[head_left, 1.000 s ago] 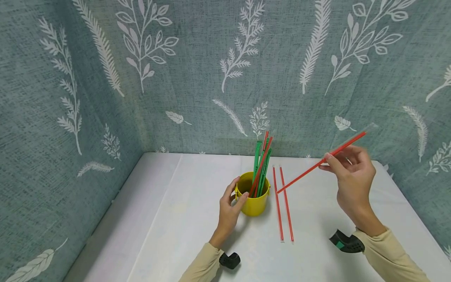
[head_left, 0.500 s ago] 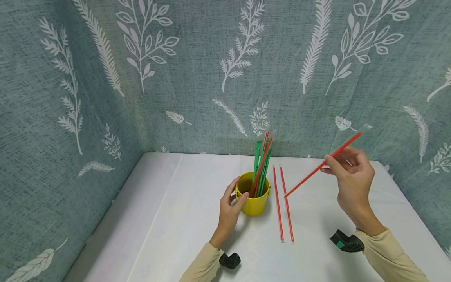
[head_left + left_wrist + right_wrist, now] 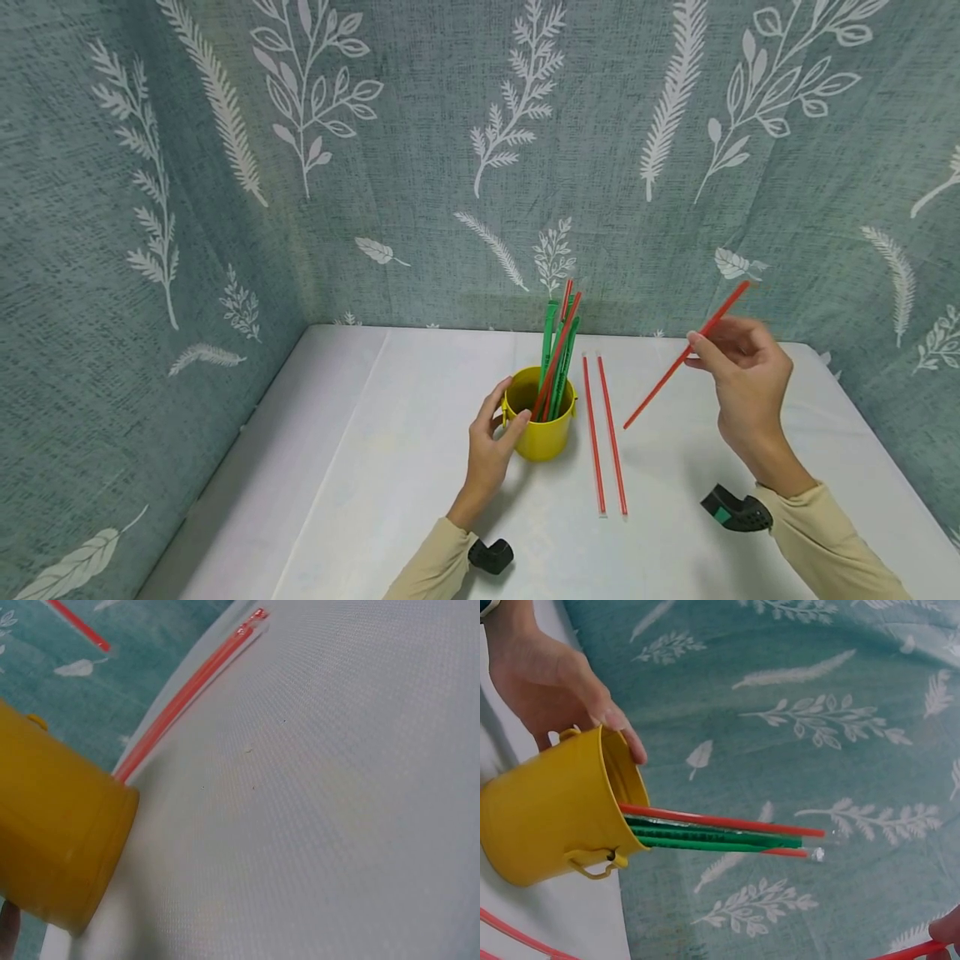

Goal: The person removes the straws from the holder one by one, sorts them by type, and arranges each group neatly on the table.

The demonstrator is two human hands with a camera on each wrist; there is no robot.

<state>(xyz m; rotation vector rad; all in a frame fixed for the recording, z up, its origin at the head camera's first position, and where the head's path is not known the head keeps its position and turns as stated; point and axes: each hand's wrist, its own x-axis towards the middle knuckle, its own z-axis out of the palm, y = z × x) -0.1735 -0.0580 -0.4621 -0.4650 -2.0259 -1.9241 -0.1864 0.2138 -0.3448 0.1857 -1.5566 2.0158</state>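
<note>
My left hand [image 3: 489, 454] holds the rim of a small yellow bucket [image 3: 543, 442], its thumb at the near edge and its fingers around the left side. Several green straws [image 3: 548, 342] and red straws [image 3: 557, 355] in clear wrappers stand in the bucket, leaning right. Over the table's right side, my right hand [image 3: 752, 396] pinches one wrapped red straw [image 3: 660, 386] between thumb and fingers. That straw slants, its lower end pointing toward the bucket side. In the right wrist view, the bucket [image 3: 547, 810] shows a side loop, and the held straw [image 3: 911, 952] enters at the bottom corner.
Two wrapped red straws, a left one [image 3: 593, 433] and a right one [image 3: 611, 433], lie nearly parallel on the white table [image 3: 375, 500], right of the bucket. A leaf-patterned green curtain [image 3: 420, 167] rises behind the table and along its left side.
The straw in my right hand has tilted steeper; its lower end swung right, off its overlap with the lying straws. My right hand shifted slightly left. My left hand stays on the bucket.
</note>
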